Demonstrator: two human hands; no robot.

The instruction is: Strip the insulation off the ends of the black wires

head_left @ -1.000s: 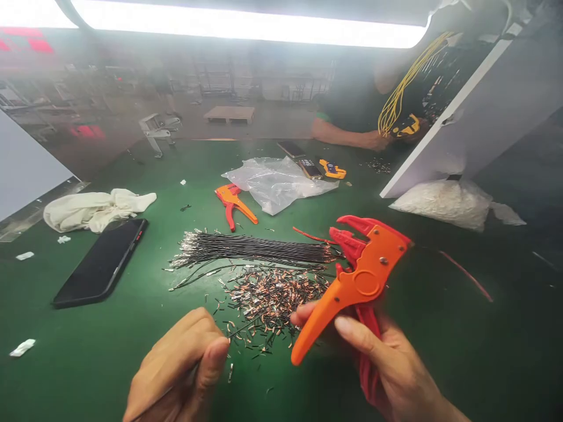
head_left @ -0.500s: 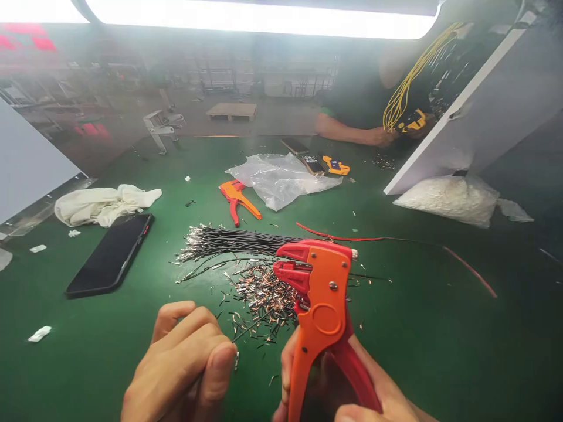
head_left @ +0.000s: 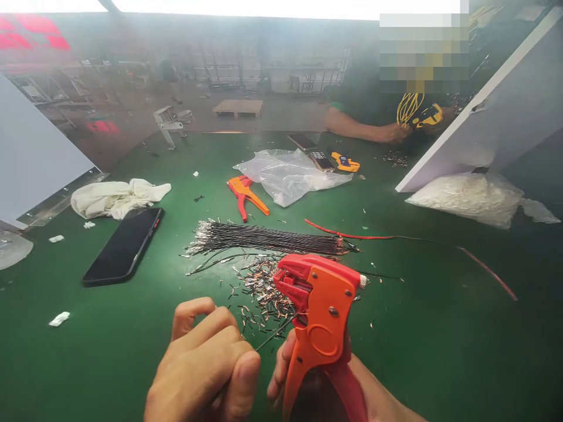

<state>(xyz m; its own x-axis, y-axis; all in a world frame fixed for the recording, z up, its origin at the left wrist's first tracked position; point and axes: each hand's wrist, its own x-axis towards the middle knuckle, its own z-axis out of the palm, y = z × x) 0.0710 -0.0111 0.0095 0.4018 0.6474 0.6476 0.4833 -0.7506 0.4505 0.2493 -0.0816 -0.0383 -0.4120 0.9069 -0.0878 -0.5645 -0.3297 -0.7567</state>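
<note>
My left hand (head_left: 204, 357) is closed in a pinch on a thin dark wire (head_left: 276, 333). The wire's free end reaches the notch below the jaws of an orange and red wire stripper (head_left: 328, 305). My right hand (head_left: 372, 390) is wrapped round the stripper's handles, partly hidden behind them. The stripper stands upright, its jaws pointing left and nearly together. Under and behind it lies a pile of wire offcuts (head_left: 259, 287), with copper showing. Past the pile, a bundle of black wires (head_left: 264, 237) lies crosswise, metal terminals at its left end.
A phone (head_left: 125, 249) and white cloth (head_left: 116, 199) lie left. Behind the bundle are another wire stripper (head_left: 246, 196) and a plastic bag (head_left: 290, 176). A red wire (head_left: 365, 237) and a filled bag (head_left: 468, 199) lie right. A co-worker's arm (head_left: 360, 126) rests across the table.
The wire's tip has come up to the stripper's notch, and the stripper's jaws have drawn closer together. The stripper sits slightly lower, uncovering the bundle's right end. The whole view has shifted a little.
</note>
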